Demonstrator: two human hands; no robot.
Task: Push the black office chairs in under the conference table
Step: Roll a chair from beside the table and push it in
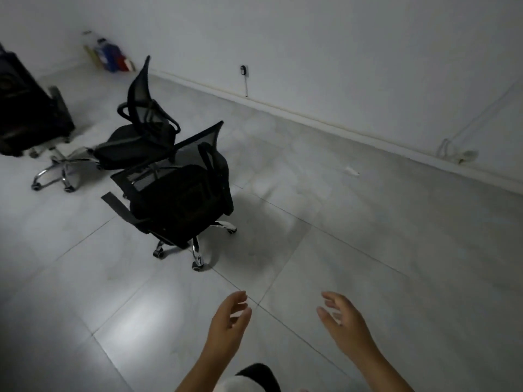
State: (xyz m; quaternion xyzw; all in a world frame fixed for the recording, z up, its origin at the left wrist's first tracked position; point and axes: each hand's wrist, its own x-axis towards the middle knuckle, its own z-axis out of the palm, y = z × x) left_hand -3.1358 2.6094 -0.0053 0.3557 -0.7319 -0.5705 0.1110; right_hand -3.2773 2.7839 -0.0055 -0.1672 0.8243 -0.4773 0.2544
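Note:
Two black mesh office chairs on chrome wheeled bases stand on the tiled floor at the left. The nearer chair [184,199] faces me with its seat, and the farther chair [138,131] stands just behind it. My left hand [229,321] and my right hand [345,323] hang low in the middle of the view, both open, fingers apart, holding nothing. Both hands are well short of the nearer chair. No conference table is in view.
A large black object [25,108] sits at the left edge. Bottles and boxes [110,55] stand in the far corner. A white wall with a baseboard [311,120] runs across the back. A coiled white cable [452,154] lies by the baseboard at right.

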